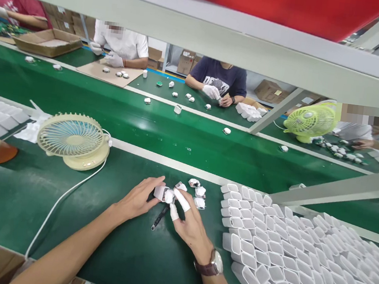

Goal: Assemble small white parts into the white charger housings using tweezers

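Note:
My left hand (136, 198) is closed on a small white plastic housing (159, 192), thumb below and fingers above. My right hand (190, 223), with white covers on thumb and fingers and a watch at the wrist, pinches a small part with a white puffy top (169, 196) against the housing's open end. How far the part sits inside is hidden. Just beneath them a slim black tool (159, 218) lies on the green bench (120, 253). Several similar white-topped parts (200, 191) sit beyond my right fingertips, one partly behind them.
Rows of white open housings (267, 243) fill the bench at right. A cream fan (74, 139) with a white cable (61, 197) stands at left. Past the bench runs a green conveyor (126, 118), crossed by a slanting metal post (342, 188). Co-workers sit opposite, near a green fan (311, 120).

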{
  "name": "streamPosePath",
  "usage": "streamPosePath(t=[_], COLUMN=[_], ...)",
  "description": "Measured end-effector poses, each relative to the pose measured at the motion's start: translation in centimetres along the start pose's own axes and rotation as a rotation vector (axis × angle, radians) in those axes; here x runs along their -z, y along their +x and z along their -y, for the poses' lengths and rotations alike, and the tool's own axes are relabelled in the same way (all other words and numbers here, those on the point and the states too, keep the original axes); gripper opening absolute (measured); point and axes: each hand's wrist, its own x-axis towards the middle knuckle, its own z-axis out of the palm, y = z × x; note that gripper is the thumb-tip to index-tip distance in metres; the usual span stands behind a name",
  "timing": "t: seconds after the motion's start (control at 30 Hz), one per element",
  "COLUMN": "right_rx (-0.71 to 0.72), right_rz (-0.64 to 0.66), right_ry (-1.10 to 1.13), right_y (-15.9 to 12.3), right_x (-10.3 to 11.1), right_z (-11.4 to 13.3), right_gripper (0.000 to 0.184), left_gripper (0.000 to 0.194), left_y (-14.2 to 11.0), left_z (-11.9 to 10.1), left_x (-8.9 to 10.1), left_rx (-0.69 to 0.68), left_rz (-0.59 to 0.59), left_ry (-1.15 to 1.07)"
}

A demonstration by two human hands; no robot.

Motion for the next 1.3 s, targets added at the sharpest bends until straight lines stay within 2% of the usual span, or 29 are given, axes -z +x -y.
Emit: streamPosePath(t=[0.63,0.9,1.1,1.23,1.3], right_rx=[0.008,0.014,0.012,0.013,0.023], right_rz=[0.056,0.089,0.129,0.114,0.087], right_ry=[-0.066,-0.009,0.026,0.065,0.072], right_y=[0.2,1.2,1.4,1.1,1.0], right_x=[0.1,0.1,-1.0,-2.0,-2.2], right_z=[0.4,0.3,-1.3,-2.2,-2.3], right_gripper=[0.064,0.056,0.050,0.047,0.044], left_gripper=[0.064,0.072,0.049,0.022,0.016], left_y=[-0.1,-0.4,-0.4,-0.2,0.0], left_z=[-0.6,-1.2,-0.5,-0.3,-0.4], left_x=[-0.6,-0.4,-0.3,0.1,0.3], left_rx=[-0.003,0.043,0.072,-0.009,-0.063], left_rz=[-0.015,0.080,0.020,-0.002,-0.014], left_ry=[0.025,-0.003,0.009,0.006,0.025])
